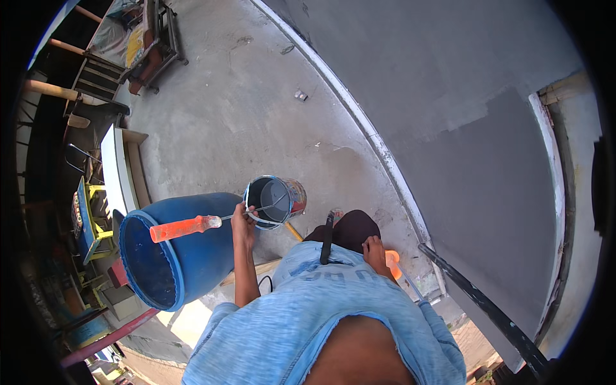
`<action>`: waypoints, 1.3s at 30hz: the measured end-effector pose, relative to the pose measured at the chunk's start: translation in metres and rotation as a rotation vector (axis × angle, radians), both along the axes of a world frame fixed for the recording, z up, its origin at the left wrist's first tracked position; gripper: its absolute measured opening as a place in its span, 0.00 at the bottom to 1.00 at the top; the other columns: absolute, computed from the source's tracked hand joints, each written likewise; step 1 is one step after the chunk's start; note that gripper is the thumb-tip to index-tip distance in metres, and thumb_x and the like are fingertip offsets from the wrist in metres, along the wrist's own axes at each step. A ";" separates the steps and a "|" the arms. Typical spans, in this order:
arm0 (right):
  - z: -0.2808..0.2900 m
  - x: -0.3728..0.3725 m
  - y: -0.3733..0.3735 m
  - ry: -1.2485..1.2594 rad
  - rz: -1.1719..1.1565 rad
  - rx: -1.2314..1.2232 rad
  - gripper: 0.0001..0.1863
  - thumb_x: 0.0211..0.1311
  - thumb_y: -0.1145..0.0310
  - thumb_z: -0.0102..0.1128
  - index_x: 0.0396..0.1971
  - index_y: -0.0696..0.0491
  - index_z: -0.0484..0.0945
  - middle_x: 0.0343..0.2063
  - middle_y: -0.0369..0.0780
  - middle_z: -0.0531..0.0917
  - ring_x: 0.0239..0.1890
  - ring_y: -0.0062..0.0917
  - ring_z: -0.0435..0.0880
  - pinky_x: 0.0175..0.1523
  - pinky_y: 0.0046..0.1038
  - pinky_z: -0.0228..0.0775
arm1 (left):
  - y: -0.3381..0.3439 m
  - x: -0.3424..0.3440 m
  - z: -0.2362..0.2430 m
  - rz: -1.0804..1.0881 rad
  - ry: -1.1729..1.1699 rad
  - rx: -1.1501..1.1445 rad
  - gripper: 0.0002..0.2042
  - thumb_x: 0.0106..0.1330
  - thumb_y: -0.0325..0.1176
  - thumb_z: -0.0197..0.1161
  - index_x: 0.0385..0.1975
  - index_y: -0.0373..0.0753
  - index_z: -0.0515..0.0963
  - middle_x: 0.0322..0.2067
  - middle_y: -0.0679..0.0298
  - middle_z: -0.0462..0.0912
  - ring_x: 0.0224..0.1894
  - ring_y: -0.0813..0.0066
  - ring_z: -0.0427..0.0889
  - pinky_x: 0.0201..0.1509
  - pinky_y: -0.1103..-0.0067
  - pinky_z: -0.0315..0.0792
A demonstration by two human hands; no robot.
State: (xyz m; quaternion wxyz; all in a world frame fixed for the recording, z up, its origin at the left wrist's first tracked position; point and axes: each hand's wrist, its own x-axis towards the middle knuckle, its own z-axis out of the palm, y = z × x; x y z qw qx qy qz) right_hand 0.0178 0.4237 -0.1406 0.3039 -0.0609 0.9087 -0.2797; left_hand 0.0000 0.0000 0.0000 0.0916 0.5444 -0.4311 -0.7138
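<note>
My left hand (242, 221) is closed around the thin wire handle of a small paint bucket (277, 200) with grey paint inside. An orange-handled tool (186, 228) sticks out to the left from the same hand, its metal shank running into my fingers. My right hand (375, 250) rests at my hip, closed on a second orange handle (393, 264) whose thin rod points down to the right. My blue shirt (321, 314) fills the lower middle.
A big blue barrel (186, 256) lies on its side left of the bucket. A grey wall (475, 160), partly coated darker, rises at right, and a dark pole (481, 301) leans by it. A white board (115, 170), a yellow frame and metal stands crowd the left edge.
</note>
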 end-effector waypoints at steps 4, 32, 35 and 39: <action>0.081 -0.095 0.021 0.108 -0.078 -0.058 0.06 0.70 0.69 0.52 0.35 0.56 0.73 0.34 0.52 0.82 0.40 0.48 0.82 0.41 0.45 0.72 | 0.023 -0.042 0.010 0.103 -0.029 0.139 0.17 0.68 0.43 0.58 0.49 0.38 0.74 0.34 0.61 0.80 0.33 0.73 0.78 0.41 0.75 0.74; -0.024 -0.848 -0.730 -0.509 0.709 -0.191 0.23 0.62 0.50 0.54 0.39 0.56 0.85 0.35 0.52 0.85 0.41 0.45 0.85 0.49 0.39 0.74 | -0.556 -0.582 -0.026 0.519 -0.106 0.009 0.17 0.65 0.45 0.61 0.48 0.43 0.75 0.34 0.65 0.78 0.33 0.75 0.76 0.42 0.75 0.73; -0.012 -0.910 -0.807 -0.537 0.620 -0.151 0.24 0.63 0.50 0.56 0.40 0.57 0.85 0.36 0.53 0.86 0.42 0.44 0.86 0.50 0.39 0.74 | -0.647 -0.648 -0.004 0.538 -0.110 -0.038 0.18 0.66 0.45 0.61 0.49 0.41 0.74 0.34 0.63 0.78 0.33 0.74 0.76 0.41 0.75 0.72; -0.007 -1.021 -0.906 -0.459 0.657 -0.119 0.28 0.60 0.47 0.62 0.43 0.59 0.84 0.40 0.53 0.86 0.45 0.43 0.86 0.53 0.36 0.74 | -0.775 -0.736 -0.004 0.559 -0.018 -0.087 0.18 0.66 0.45 0.61 0.47 0.40 0.74 0.33 0.63 0.78 0.33 0.73 0.76 0.40 0.74 0.71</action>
